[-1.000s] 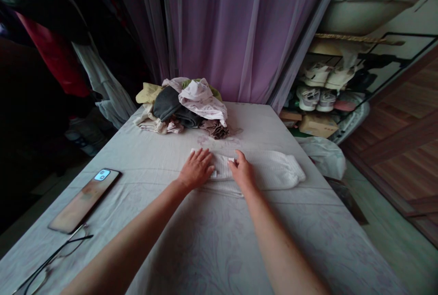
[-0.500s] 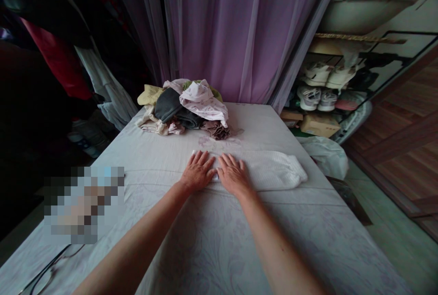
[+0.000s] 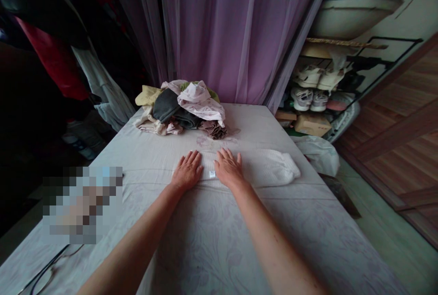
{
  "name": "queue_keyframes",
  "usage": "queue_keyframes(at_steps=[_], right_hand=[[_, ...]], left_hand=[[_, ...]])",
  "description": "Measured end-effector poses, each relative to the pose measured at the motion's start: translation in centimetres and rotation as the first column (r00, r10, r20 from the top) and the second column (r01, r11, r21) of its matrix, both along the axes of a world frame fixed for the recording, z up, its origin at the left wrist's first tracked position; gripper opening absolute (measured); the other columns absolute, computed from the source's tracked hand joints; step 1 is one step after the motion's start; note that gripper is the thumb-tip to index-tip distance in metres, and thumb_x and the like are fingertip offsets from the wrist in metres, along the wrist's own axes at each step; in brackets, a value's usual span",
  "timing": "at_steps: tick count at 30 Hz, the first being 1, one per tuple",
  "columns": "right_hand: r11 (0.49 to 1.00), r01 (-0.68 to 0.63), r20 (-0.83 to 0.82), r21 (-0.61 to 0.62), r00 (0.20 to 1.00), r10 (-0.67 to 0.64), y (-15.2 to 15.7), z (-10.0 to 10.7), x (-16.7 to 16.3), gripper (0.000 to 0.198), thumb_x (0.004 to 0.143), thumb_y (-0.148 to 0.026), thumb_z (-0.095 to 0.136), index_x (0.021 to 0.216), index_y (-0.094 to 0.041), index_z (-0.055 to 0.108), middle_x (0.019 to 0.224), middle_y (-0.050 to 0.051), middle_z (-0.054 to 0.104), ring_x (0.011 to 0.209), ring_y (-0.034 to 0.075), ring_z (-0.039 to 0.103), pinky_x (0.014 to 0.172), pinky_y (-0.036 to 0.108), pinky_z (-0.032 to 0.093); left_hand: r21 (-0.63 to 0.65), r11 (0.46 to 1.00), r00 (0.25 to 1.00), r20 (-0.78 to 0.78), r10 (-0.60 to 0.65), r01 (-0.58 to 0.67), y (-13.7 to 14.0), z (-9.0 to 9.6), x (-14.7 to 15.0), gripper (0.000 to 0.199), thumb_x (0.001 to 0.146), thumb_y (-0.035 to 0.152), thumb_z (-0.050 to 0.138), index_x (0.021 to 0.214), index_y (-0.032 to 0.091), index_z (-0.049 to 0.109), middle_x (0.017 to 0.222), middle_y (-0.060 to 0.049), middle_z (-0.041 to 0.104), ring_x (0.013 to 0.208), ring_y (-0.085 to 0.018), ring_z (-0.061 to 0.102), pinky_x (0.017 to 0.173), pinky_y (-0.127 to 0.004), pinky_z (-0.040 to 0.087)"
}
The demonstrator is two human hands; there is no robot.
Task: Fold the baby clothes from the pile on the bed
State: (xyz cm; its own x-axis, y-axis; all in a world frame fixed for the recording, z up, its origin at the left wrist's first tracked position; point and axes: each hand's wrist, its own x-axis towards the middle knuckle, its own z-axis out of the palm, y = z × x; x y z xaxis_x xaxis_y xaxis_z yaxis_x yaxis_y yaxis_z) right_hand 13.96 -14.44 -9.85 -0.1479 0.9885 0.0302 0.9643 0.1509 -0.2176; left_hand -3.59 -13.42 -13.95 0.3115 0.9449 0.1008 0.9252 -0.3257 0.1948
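Observation:
A white knit garment, folded into a long strip, lies flat across the bed-like surface under a pale floral sheet. My left hand rests palm down at the garment's left end, fingers stretched out. Flat on the knit to the right lies my right hand, its fingers spread and holding nothing. Between the two hands a small white label shows on the fabric. The garment's right end is gathered and slightly bunched.
Beyond my hands sits a heap of clothes before a purple curtain. Glasses lie at the front left beside a blurred-out patch. Shoes and cardboard boxes stand on a rack at the right, near a white plastic bag.
My left hand has slid left, widening the gap between my hands and uncovering more of the label. My right hand stays on the garment. The view has shifted slightly.

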Motion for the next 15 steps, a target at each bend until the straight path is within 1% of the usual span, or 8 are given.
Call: queue_keyframes(at_steps=[2,4,6,10,12,15], right_hand=[[0.999,-0.036,-0.006,0.040,0.999,0.036,0.3,0.0,-1.2,0.049,0.099,-0.031,0.030,0.144,-0.017,0.043,0.156,0.011,0.035,0.146,0.024,0.024,0.117,0.057,0.010],[0.996,-0.082,-0.007,0.037,0.997,0.082,0.5,-0.5,-2.0,0.049,0.099,-0.032,0.031,0.145,-0.019,0.042,0.155,0.010,0.036,0.145,0.023,0.026,0.118,0.055,0.011],[0.995,-0.102,-0.005,0.020,0.995,0.102,0.7,-1.2,-2.1,0.051,0.099,-0.036,0.032,0.147,-0.021,0.039,0.156,0.009,0.036,0.144,0.024,0.028,0.117,0.055,0.012],[0.991,-0.134,0.008,0.002,0.991,0.134,0.8,-2.1,-0.8,0.057,0.098,-0.046,0.033,0.149,-0.020,0.035,0.157,0.010,0.032,0.145,0.024,0.025,0.117,0.056,0.013],[0.990,-0.143,0.017,-0.002,0.990,0.143,0.8,-2.1,0.0,0.058,0.098,-0.047,0.033,0.149,-0.019,0.035,0.157,0.009,0.032,0.145,0.024,0.024,0.117,0.056,0.012],[0.993,-0.116,0.030,-0.015,0.993,0.116,0.7,-2.0,1.0,0.056,0.099,-0.045,0.032,0.149,-0.020,0.036,0.158,0.008,0.032,0.146,0.023,0.022,0.117,0.055,0.013]], left_hand=[[-0.012,1.000,1.000,-0.010,-0.001,0.001,0.0,0.1,0.1,0.055,0.099,0.040,0.031,0.150,0.020,0.035,0.158,-0.009,0.031,0.147,-0.025,0.025,0.118,-0.047,0.025],[-0.012,1.000,1.000,-0.017,0.000,-0.001,0.0,0.1,0.1,0.054,0.099,0.040,0.030,0.150,0.020,0.036,0.158,-0.009,0.032,0.147,-0.024,0.025,0.117,-0.046,0.026],[-0.005,1.000,1.000,-0.019,0.006,-0.006,0.0,0.1,0.0,0.054,0.099,0.039,0.029,0.149,0.020,0.036,0.158,-0.010,0.032,0.146,-0.024,0.026,0.117,-0.046,0.026],[-0.011,1.000,1.000,-0.030,0.004,-0.004,-0.1,0.4,0.0,0.055,0.099,0.038,0.029,0.150,0.018,0.035,0.158,-0.010,0.032,0.147,-0.025,0.025,0.117,-0.046,0.026],[-0.028,1.000,0.999,-0.046,0.004,-0.006,-0.1,0.6,0.1,0.056,0.099,0.037,0.030,0.150,0.016,0.034,0.158,-0.010,0.031,0.147,-0.025,0.025,0.117,-0.047,0.026],[-0.030,1.000,0.998,-0.068,0.008,-0.010,-0.2,0.8,0.2,0.056,0.099,0.035,0.030,0.151,0.016,0.034,0.158,-0.010,0.031,0.146,-0.025,0.026,0.117,-0.047,0.026]])
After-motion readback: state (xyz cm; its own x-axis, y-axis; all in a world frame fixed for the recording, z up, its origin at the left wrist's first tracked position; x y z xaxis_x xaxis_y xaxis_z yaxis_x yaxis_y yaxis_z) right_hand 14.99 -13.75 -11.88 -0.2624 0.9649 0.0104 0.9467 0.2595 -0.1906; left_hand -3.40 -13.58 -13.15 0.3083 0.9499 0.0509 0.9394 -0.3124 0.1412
